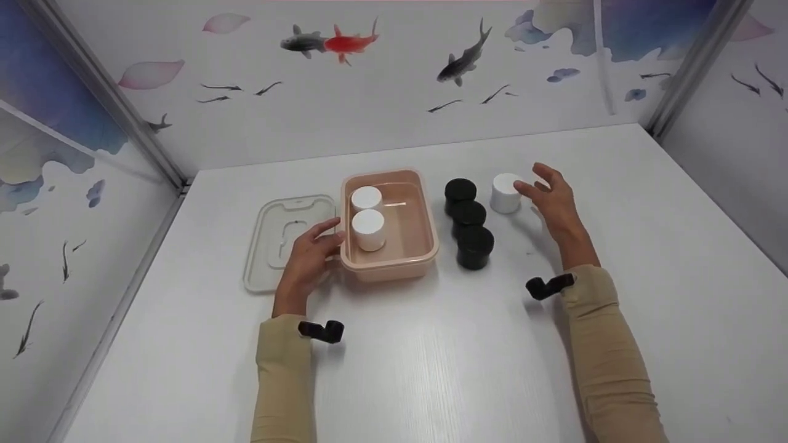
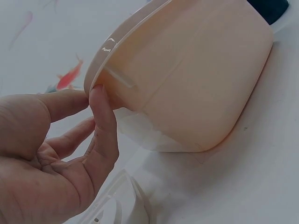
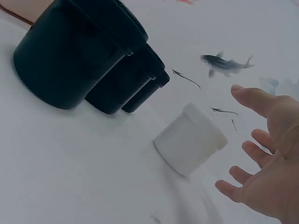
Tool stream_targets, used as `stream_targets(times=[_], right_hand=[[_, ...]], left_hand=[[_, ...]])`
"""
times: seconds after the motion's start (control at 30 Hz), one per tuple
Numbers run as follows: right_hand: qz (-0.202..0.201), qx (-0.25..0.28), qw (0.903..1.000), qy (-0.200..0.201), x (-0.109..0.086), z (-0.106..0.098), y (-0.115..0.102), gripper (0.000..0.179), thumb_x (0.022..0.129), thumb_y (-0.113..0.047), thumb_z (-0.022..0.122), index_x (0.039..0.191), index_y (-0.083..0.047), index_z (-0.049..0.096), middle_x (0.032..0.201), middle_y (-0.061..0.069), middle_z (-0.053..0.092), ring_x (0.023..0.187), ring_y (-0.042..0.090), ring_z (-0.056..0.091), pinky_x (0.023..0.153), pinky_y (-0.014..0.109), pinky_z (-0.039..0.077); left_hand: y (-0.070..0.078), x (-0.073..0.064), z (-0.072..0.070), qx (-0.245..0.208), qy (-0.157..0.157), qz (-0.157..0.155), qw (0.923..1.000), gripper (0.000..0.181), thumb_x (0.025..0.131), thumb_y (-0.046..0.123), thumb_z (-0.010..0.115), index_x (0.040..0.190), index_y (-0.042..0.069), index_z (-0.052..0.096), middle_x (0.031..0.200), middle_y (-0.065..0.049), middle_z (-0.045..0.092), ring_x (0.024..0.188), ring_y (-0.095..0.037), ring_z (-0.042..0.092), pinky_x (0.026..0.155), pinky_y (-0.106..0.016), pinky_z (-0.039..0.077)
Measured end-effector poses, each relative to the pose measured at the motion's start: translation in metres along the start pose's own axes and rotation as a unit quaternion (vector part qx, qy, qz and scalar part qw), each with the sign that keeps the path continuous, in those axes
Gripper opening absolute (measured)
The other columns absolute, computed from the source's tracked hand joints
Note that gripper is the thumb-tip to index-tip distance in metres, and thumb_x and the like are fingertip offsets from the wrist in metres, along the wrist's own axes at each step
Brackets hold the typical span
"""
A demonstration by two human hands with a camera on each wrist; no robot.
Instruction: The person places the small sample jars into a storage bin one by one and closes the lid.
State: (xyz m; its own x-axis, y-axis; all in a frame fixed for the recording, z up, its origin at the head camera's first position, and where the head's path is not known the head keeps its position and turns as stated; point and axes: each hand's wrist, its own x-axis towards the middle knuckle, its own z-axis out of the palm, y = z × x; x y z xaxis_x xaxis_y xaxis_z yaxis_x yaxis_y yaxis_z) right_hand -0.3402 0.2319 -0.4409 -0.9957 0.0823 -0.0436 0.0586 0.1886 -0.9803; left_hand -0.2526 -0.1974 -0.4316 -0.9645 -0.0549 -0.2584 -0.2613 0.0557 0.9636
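Note:
A pink plastic bin holds two white lidded jars, one upright jar nearer me and another jar behind it. At the bin's left rim, my left hand grips the edge between thumb and finger; the left wrist view shows a fingertip under the lip. To the right, a third white jar stands upright on the table. Beside it my right hand is spread, and the right wrist view shows a gap between its fingers and the jar.
Three black lidded jars, near, middle and far, stand in a row between the bin and the third white jar. A pale translucent lid lies flat left of the bin. Patterned panels enclose the white table.

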Motion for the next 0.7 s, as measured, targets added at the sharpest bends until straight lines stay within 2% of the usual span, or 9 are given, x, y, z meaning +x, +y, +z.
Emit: stream_targets(times=[0.1,0.2,0.5,0.7], right_hand=[[0.032,0.044,0.9985,0.005,0.003,0.003,0.005,0.086,0.094,-0.039,0.070,0.161,-0.018,0.021,0.169,0.003,0.019,0.155,0.025,0.023,0.125,0.041,0.025],[0.046,0.056,0.9973,0.007,0.006,0.006,0.009,0.084,0.094,-0.037,0.070,0.161,-0.018,0.021,0.169,0.003,0.019,0.155,0.023,0.023,0.125,0.040,0.025],[0.039,-0.009,0.9991,-0.016,0.007,0.011,0.014,0.094,0.090,-0.044,0.073,0.161,-0.019,0.018,0.170,0.003,0.015,0.156,0.024,0.022,0.126,0.041,0.019],[0.033,-0.012,0.9992,-0.017,0.007,0.016,0.015,0.092,0.091,-0.036,0.075,0.161,-0.017,0.019,0.169,0.006,0.018,0.154,0.025,0.025,0.126,0.041,0.021]], left_hand=[[0.000,0.000,0.000,-0.001,0.000,0.001,1.0000,0.049,0.101,0.023,0.060,0.148,0.020,0.049,0.135,-0.014,0.064,0.119,-0.031,0.065,0.077,-0.027,0.058],[0.000,0.000,0.001,-0.006,-0.003,0.002,1.0000,0.048,0.101,0.022,0.060,0.148,0.020,0.049,0.135,-0.015,0.064,0.119,-0.031,0.065,0.076,-0.027,0.058],[-0.003,0.000,0.000,-0.016,-0.004,0.005,0.9999,0.047,0.101,0.021,0.059,0.147,0.020,0.050,0.134,-0.015,0.064,0.119,-0.031,0.065,0.076,-0.026,0.058],[-0.003,0.000,0.000,-0.019,0.000,0.005,0.9998,0.048,0.100,0.021,0.061,0.147,0.019,0.050,0.135,-0.016,0.064,0.119,-0.032,0.066,0.075,-0.025,0.058]])
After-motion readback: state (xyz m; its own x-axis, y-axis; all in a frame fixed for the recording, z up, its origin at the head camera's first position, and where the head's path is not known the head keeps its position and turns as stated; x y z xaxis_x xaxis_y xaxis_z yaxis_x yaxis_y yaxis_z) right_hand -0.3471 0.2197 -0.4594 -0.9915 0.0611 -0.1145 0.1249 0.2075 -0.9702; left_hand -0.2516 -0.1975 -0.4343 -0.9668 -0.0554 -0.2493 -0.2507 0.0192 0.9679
